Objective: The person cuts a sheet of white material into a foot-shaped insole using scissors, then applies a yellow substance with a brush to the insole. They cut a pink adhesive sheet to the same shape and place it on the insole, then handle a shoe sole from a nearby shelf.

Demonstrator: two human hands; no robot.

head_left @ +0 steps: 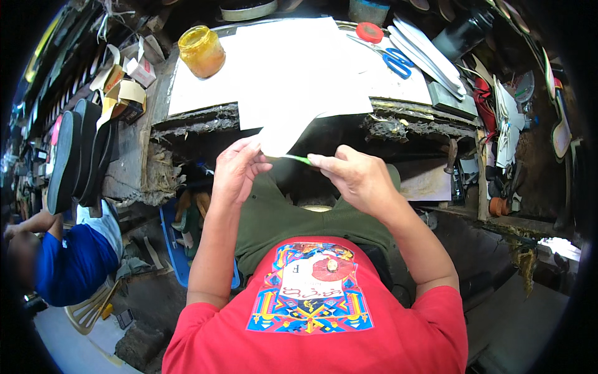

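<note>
Both hands worked above my lap: my left hand pinched a white paper piece, my right hand gripped a green tool against it. Beyond, the worn workbench carried a yellow glue jar and blue scissors.

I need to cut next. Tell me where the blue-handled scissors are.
In the head view, the blue-handled scissors lie on the far right part of the workbench, on white paper, just below the red lid and left of the stacked white insoles.
</note>
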